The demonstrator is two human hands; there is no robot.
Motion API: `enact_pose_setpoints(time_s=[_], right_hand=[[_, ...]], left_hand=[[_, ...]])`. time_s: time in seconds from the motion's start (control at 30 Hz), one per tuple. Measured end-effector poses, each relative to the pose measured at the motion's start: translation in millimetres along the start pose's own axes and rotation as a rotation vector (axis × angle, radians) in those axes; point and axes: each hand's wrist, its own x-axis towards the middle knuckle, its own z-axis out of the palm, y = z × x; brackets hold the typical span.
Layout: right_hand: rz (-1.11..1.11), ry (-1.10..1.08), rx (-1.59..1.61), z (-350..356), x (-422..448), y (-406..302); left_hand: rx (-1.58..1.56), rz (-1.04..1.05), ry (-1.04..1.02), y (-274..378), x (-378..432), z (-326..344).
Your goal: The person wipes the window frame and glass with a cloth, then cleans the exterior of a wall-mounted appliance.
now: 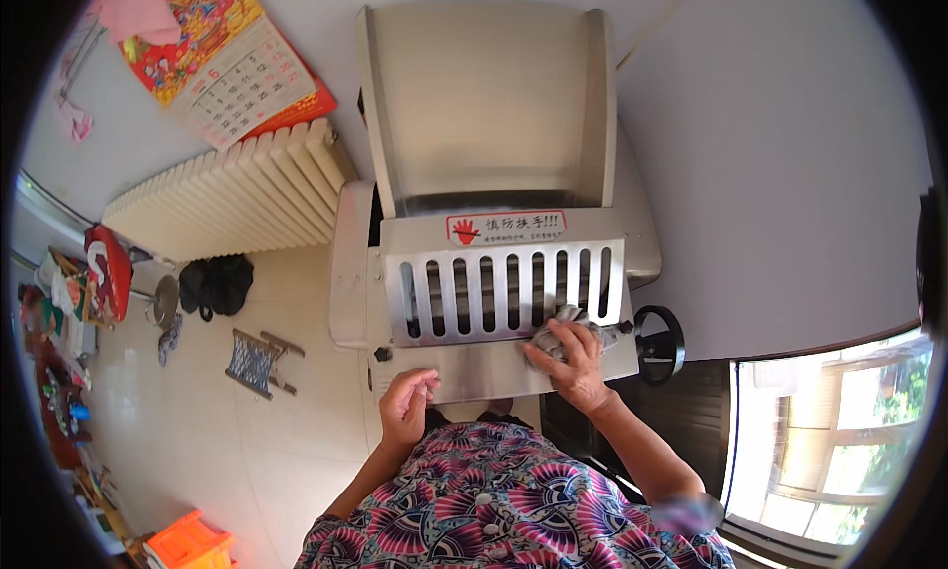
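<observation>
A stainless-steel machine, apparently a dough roller, stands before me, with a wide feed chute (489, 110) at its top. Below the chute is a slotted metal guard (498, 295), under a warning sticker (506, 228) that bears a red hand and writing. My right hand (574, 365) presses a crumpled grey cloth (554, 339) against the lower right of the guard and the plate below. At the left end of the front plate (481, 373), my left hand (407, 406) is held with loosely curled fingers and nothing visible in it.
A black handwheel (661, 345) projects from the machine's right side, near a window (837, 436). Leftward are a cream radiator (222, 191), a wall calendar (229, 73), a black bag (215, 284) and a folding stool (255, 363) on the tiled floor. An orange container (191, 543) sits at lower left.
</observation>
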Motion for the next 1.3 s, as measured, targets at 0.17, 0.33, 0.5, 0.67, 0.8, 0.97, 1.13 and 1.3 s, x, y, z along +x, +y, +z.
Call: enact_pose_setpoints(time_s=[0.17,0.33,0.5,0.67,0.8,0.97,1.13,1.3], right_hand=[[-0.342,-0.070,0.278,46,79,-72],[-0.489,-0.139,0.321,72,105,-111],[-0.223,-0.257,0.177,35,42,-41],[0.157,-0.114,-0.133,-16,-22,30],[0.236,0.036,-0.025,3,-20,6],[-0.227,-0.086,0.214,43,55,-68],[-0.147,0.011,0.659,69,87,-102],[-0.130,-0.037,0.381,22,40,-53]], left_hand=[[0.066,0.053,0.209,-4,-13,-3],[0.086,0.045,0.531,-4,-16,-14],[0.148,0.026,0.508,-13,-25,-20],[0.099,0.087,0.424,-4,-17,3],[0.123,0.140,0.212,-2,-4,12],[0.344,0.254,0.180,14,8,23],[0.583,0.407,0.176,5,27,31],[0.939,0.409,0.065,7,34,52]])
